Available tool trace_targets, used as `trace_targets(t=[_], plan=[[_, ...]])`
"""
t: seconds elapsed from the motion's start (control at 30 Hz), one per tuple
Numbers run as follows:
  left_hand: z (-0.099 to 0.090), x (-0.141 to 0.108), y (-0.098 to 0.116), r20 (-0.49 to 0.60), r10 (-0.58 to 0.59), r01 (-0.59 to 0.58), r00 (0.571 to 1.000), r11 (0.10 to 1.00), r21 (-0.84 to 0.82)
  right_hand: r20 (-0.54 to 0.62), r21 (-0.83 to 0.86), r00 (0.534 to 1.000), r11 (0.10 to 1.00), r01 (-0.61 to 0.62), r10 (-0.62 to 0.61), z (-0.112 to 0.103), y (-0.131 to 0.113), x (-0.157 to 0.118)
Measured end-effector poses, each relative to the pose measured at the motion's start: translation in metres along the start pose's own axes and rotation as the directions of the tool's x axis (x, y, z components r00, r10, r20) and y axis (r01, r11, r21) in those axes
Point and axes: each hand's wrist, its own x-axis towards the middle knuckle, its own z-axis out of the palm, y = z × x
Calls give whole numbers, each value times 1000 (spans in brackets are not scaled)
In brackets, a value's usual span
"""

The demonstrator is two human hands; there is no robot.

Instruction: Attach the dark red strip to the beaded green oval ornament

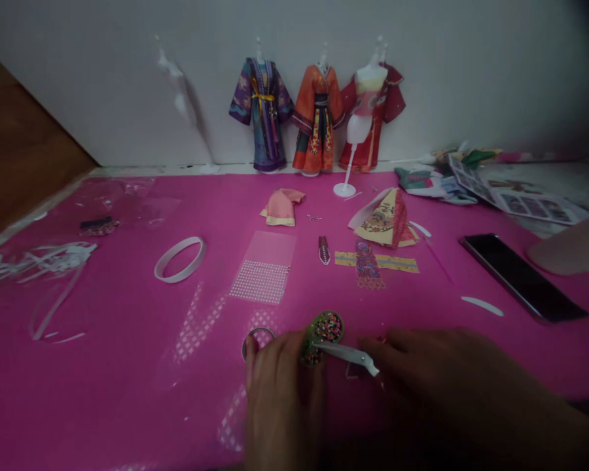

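Observation:
My left hand (279,386) is closed at the edge of a small green bead case (328,326), its fingers and thumb around the near side. Multicoloured beads fill the case's two rounded parts. My right hand (412,366) grips a small pair of scissors (348,354) with silvery blades; red bits, apparently its handles, show beside the fingers. The scissor tips point left and lie over the beads. A thin metal ring (258,330) rests on the table beside my left fingers. Below the blades lies a small dark piece (356,371), partly hidden by my right hand.
Beyond my hands lie a rhinestone sheet (260,281), patterned fabric strips (397,262), a pink doll garment (281,208) and a white ring (180,260). A phone (523,275) is at right, white ribbons (53,258) at left. Dressed doll forms (262,118) stand along the wall.

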Motion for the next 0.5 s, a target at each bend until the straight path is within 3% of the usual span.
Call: trace_targets(t=[0.5], plan=[[-2, 3, 7, -24, -20, 19, 1000, 1000, -17, 12, 1, 1000, 1000, 11, -11, 1, 4, 2]])
